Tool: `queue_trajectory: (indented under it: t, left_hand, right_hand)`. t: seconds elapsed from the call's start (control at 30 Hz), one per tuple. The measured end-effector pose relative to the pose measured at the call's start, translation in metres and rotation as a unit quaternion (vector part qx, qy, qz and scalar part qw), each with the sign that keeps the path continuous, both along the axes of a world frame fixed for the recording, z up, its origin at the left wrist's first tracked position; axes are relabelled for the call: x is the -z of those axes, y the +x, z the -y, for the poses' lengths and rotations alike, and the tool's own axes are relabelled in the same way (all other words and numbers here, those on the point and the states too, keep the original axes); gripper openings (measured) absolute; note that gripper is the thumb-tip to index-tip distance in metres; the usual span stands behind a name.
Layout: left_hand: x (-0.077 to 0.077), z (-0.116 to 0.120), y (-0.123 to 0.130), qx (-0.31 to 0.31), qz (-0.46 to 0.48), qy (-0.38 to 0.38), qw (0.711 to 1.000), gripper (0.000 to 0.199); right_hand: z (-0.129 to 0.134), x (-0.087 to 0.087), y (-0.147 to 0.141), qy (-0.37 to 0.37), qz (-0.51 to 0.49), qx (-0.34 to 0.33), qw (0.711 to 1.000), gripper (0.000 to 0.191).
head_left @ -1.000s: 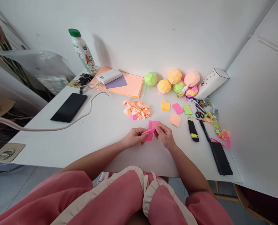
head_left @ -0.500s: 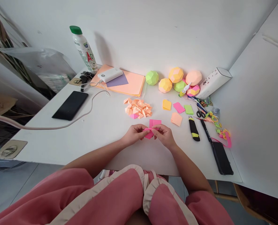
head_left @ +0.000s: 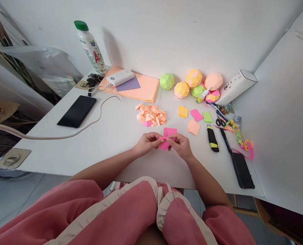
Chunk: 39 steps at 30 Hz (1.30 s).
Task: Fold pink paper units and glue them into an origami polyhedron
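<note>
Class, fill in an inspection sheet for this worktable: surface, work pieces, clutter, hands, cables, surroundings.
Surface: white table, bare patch at left front.
Work pieces: pink paper held; folded peach pieces heaped; orange square notes among four small coloured stacks at right.
Clutter: scissors and utility knife near paper scraps; phone at left.
Hands: left and right both grip the pink paper.
Cables: pale cable runs from power bank past the phone, off the left side.
Surroundings: white wall behind; plastic bag at left.
</note>
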<state>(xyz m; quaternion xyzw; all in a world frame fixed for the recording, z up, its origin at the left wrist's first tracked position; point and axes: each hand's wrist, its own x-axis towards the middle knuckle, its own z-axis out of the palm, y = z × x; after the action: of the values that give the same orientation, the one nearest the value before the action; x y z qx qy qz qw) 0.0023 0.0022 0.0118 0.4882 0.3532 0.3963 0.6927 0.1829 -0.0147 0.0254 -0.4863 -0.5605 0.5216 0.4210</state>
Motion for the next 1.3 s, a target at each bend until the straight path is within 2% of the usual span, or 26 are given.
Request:
queue_trajectory:
  t: [0.2,0.47,0.87,1.07,1.3]
  left_hand:
    - [-0.0008,0.0004,-0.0006,0.019,-0.02,0.007,1.0,0.032]
    - [0.0018,0.0013,0.0007,-0.011,-0.032,0.022,0.999,0.031]
    - [0.0005,0.0022,0.0001,-0.001,-0.014,0.031,0.999,0.029]
    - [-0.0072,0.0051,0.0016,0.058,0.049,0.013,0.997,0.028]
    - [-0.002,0.0035,-0.0036,0.001,-0.002,0.044,0.999,0.026]
  right_hand:
    - [0.002,-0.0026,-0.0038,0.033,0.023,-0.028,0.999,0.022]
    - [0.0017,-0.0008,-0.002,0.011,0.007,-0.03,0.999,0.02]
    - [0.0006,0.0046,-0.0006,0.003,-0.018,-0.039,0.999,0.018]
    - [0.0019,0.002,-0.0023,0.009,0.015,-0.05,0.999,0.021]
    - [0.0008,0.005,-0.0013,0.013,0.024,-0.06,0.998,0.023]
